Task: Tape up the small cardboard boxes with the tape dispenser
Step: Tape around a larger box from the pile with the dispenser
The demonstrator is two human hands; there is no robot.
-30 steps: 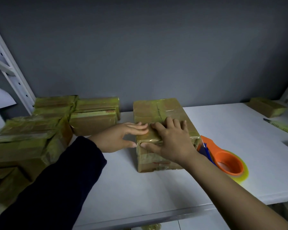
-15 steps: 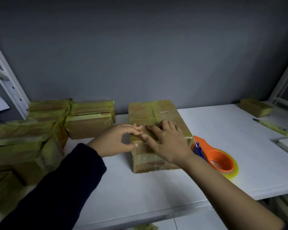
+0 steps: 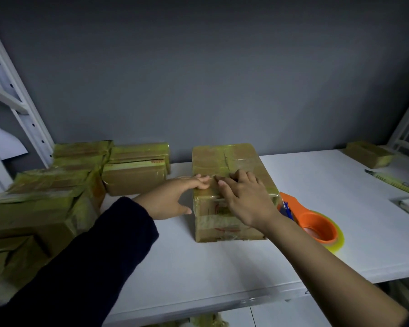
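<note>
Box (image 3: 224, 159): middle of desk (image 3: 222, 267).
Left hand (image 3: 172, 199): fingers straight on box top, 9 o'clock edge.
Right hand (image 3: 246, 201): fingers flat, pressing box top.
Tape dispenser (image 3: 316, 226): 3 o'clock, just beside box.

Both arms reach forward and meet in the middle. The left hand (image 3: 172, 198), in a dark sleeve (image 3: 92, 256), lies palm down, fingers (image 3: 198, 181) straight and thumb spread out below. The right hand (image 3: 246, 201), forearm bare, lies palm down with fingers slightly bent, the tips nearly touching the left's.
</note>
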